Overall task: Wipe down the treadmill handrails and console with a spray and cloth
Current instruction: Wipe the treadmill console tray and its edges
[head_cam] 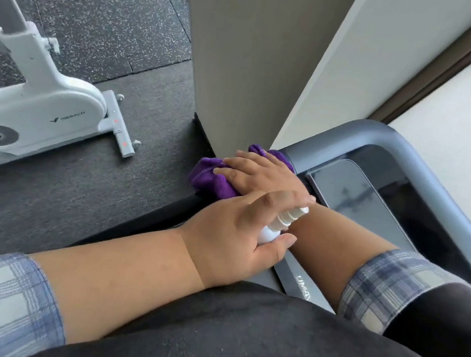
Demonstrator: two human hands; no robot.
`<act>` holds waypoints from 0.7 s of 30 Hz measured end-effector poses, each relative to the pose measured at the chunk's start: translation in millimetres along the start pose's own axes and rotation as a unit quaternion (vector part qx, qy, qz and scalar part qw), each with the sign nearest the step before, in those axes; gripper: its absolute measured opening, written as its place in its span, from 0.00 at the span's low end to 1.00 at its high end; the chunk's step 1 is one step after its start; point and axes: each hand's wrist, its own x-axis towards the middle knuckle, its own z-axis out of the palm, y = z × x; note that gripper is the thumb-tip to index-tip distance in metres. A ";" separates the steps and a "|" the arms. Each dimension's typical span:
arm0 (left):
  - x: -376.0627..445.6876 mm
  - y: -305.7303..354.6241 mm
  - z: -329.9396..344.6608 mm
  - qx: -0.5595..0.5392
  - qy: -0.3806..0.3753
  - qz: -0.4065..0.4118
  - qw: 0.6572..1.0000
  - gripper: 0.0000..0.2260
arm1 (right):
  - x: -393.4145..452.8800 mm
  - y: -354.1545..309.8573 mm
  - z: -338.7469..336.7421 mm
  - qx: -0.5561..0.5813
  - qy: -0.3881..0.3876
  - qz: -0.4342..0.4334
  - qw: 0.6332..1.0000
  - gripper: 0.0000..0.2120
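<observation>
My right hand [262,175] lies flat on a purple cloth [212,179], pressing it onto the left end of the treadmill's grey-blue handrail [388,137], where the bar meets a black grip [167,213]. My left hand [233,239] is closed around a small white spray bottle [286,217], whose nozzle points up and right, just above my right wrist. The dark glossy console [355,194] sits inside the curved rail, to the right of both hands. Part of the cloth is hidden under my right hand.
A beige pillar [247,56] stands right behind the cloth and the rail's left end. A white exercise bike [39,107] stands on the speckled rubber floor [107,3] at the left. A pale wall [466,137] lies beyond the rail.
</observation>
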 end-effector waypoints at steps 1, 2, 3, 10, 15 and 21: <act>0.6 -1.8 1.9 -0.004 0.003 -0.002 1.000 0.22 | -3.8 1.4 0.4 0.036 0.039 0.031 0.998 0.27; 0.9 -3.1 3.6 -0.005 0.005 -0.008 1.000 0.22 | -7.9 6.1 0.1 0.068 0.067 0.068 0.993 0.29; 1.4 -4.6 5.1 -0.006 0.004 -0.018 1.000 0.22 | -12.1 12.8 -0.2 0.090 0.100 0.109 0.985 0.32; 14.2 -14.2 18.4 0.016 -0.028 -0.050 0.998 0.23 | -50.6 93.2 -10.2 0.119 0.208 0.276 0.931 0.30; 28.8 -8.6 36.1 0.011 -0.078 -0.046 0.996 0.23 | -90.7 130.4 -2.0 0.135 0.256 0.379 0.879 0.27; 49.4 4.2 64.9 0.006 -0.144 -0.025 0.989 0.24 | -150.3 132.4 20.6 0.132 0.236 0.509 0.817 0.34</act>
